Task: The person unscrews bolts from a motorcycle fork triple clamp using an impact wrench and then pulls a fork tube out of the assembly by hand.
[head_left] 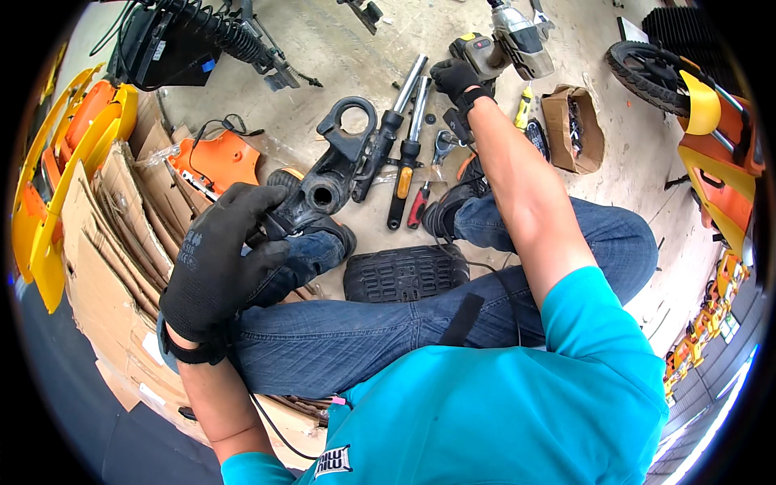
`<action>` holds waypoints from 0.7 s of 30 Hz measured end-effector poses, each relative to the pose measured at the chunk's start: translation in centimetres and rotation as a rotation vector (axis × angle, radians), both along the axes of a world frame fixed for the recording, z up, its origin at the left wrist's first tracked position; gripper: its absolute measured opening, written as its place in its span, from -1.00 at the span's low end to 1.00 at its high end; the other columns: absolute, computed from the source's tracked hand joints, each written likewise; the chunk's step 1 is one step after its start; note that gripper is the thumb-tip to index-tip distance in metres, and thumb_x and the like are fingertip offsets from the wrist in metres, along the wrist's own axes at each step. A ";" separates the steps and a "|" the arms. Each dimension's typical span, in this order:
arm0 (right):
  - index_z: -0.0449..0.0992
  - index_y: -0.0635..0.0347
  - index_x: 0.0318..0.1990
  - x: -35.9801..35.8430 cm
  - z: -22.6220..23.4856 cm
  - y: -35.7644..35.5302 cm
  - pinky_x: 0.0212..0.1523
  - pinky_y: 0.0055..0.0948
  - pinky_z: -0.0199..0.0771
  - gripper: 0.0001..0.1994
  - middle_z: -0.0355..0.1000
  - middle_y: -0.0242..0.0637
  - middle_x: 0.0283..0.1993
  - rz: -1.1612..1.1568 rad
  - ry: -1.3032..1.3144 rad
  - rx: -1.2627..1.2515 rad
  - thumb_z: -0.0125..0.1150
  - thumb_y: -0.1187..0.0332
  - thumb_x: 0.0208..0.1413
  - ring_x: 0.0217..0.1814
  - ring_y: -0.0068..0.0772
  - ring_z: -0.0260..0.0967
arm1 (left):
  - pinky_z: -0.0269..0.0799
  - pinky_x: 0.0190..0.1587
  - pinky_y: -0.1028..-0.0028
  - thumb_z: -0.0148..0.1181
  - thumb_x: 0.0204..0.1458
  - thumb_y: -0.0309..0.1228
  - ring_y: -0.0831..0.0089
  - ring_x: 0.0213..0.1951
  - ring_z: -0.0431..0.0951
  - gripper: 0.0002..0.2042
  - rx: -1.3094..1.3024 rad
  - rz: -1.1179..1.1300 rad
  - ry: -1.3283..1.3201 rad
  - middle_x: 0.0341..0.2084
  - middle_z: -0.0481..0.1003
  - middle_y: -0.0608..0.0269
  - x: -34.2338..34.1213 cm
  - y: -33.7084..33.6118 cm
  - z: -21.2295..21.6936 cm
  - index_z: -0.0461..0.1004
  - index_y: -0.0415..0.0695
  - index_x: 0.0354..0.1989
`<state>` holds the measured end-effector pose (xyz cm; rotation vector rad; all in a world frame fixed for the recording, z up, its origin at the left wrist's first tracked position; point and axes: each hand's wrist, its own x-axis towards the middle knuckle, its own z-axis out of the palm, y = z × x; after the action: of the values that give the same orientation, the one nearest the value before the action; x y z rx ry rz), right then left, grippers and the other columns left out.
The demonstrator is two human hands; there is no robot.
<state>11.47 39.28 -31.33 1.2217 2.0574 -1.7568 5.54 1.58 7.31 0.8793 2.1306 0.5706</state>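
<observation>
Currently a steady-and-fetch step, by the look of it: left hand (214, 259), black-gloved, is clenched around the lower end of the black fork yoke (327, 174), which rests across the person's shoe just above the knees. Right hand (457, 78), also gloved, reaches far forward and grasps the cordless power driver (505, 44) lying on the concrete floor (339, 48). Next move likely calls for lifting the driver back to the yoke and lining it up on a fastener. Yoke looks cast, matte black, with a ring eye and tube socket; two fork tubes (408, 101) lie just beside it.
</observation>
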 end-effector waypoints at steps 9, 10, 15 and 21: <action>0.63 0.26 -0.23 -0.2 -1.8 -0.8 -0.31 -0.39 0.45 -0.72 0.56 -0.24 -0.43 0.236 0.000 0.378 0.33 0.19 0.09 -0.42 -0.46 0.46 | 0.46 -0.16 0.30 0.26 -0.04 -0.59 0.17 -0.25 0.55 -0.56 0.019 0.071 0.155 -0.23 0.49 0.01 -1.0 -1.0 -1.3 0.40 -0.21 0.09; 0.63 0.26 -0.23 -0.4 -1.8 -0.8 -0.30 -0.38 0.46 -0.70 0.58 -0.22 -0.42 0.248 0.018 0.370 0.33 0.17 0.08 -0.40 -0.44 0.47 | 0.45 -0.17 0.31 0.26 -0.04 -0.59 0.16 -0.25 0.55 -0.55 0.022 0.090 0.170 -0.25 0.49 0.00 -1.2 -1.3 -1.3 0.40 -0.22 0.09; 0.66 0.10 -0.20 -0.4 -0.4 -0.6 -0.04 -0.24 0.48 -0.60 0.59 -0.07 -0.21 0.372 -0.087 0.444 0.32 -0.01 -0.04 -0.10 -0.08 0.54 | 0.42 -0.21 0.35 0.24 0.02 -0.54 0.29 -0.30 0.53 -0.58 -0.024 0.250 0.061 -0.31 0.50 0.01 -2.8 -3.2 -2.7 0.40 -0.24 0.10; 0.66 0.14 -0.20 -0.5 0.1 -0.9 -0.05 -0.26 0.49 -0.61 0.59 -0.07 -0.22 0.422 -0.090 0.459 0.36 0.04 -0.08 -0.12 -0.10 0.55 | 0.41 -0.21 0.52 0.18 0.14 -0.47 0.53 -0.32 0.49 -0.68 0.059 0.473 -0.132 -0.30 0.54 0.32 -5.0 -7.4 -5.7 0.42 -0.32 0.05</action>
<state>10.94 38.34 -31.26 0.8420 2.5125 -1.0638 0.56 -5.80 1.58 0.3471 2.2129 0.9050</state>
